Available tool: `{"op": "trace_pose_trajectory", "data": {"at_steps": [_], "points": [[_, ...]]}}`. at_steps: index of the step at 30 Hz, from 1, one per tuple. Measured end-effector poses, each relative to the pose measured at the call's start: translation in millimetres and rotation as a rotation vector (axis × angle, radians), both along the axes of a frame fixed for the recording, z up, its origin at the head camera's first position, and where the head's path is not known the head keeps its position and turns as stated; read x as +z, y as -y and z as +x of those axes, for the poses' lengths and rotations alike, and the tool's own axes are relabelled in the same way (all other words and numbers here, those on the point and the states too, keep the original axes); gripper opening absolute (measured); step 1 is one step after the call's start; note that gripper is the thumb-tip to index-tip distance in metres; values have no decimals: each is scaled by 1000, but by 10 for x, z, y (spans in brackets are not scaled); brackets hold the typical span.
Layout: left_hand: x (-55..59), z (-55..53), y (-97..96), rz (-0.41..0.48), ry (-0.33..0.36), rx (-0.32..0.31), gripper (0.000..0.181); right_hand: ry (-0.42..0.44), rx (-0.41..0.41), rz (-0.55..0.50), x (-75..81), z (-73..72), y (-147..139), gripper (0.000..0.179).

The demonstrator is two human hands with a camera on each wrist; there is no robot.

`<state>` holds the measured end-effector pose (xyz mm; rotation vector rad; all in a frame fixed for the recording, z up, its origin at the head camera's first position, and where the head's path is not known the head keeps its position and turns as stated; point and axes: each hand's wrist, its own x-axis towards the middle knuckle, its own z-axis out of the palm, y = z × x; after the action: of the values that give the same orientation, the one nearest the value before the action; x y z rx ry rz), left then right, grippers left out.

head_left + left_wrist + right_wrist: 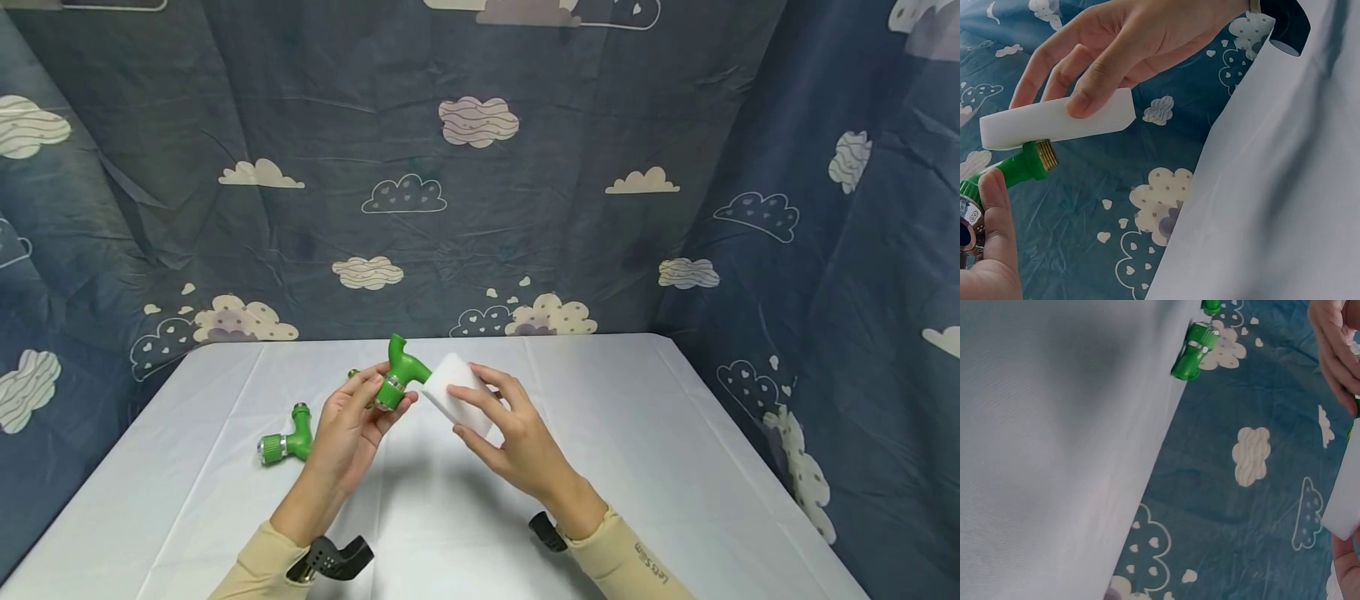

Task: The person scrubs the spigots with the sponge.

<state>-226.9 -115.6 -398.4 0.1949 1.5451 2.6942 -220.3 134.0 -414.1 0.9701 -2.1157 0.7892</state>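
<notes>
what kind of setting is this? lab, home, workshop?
Most likely a staged recording booth, not a home or workshop. A cloud-print blue fabric backdrop closes in three sides around a table under a white cloth. Only props show: green plastic faucets, one held in the left hand, and a white sponge block.

We see our right hand (pixel 1129 37) pinching the white sponge block (pixel 1054 122) at ten o'clock, touching the brass thread of the green fitting (pixel 1019 167), which our left hand (pixel 988 250) grips at eight o'clock.
</notes>
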Motion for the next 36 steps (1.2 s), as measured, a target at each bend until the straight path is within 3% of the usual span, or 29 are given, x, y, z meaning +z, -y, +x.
{"op": "trace_pose_trajectory", "data": {"at_steps": [8,17,25,30,36], "points": [[-14,8,6,-36,-30,-25,21,19,-37,-23,-69,-98,-71,59],[-37,5,20,-133,-115,-45,21,133,-111,-59,-103,-173,-167,52],[-46,-15,10,-316,-139,55,35,144,-5,-199,44,-90,-155,54],[-42,-3,19,-372,-184,124,39,95,87,-179,89,-17,-58,55],[-41,-5,38,-378,-205,143,43,110,95,-154,41,-4,-14,55]]}}
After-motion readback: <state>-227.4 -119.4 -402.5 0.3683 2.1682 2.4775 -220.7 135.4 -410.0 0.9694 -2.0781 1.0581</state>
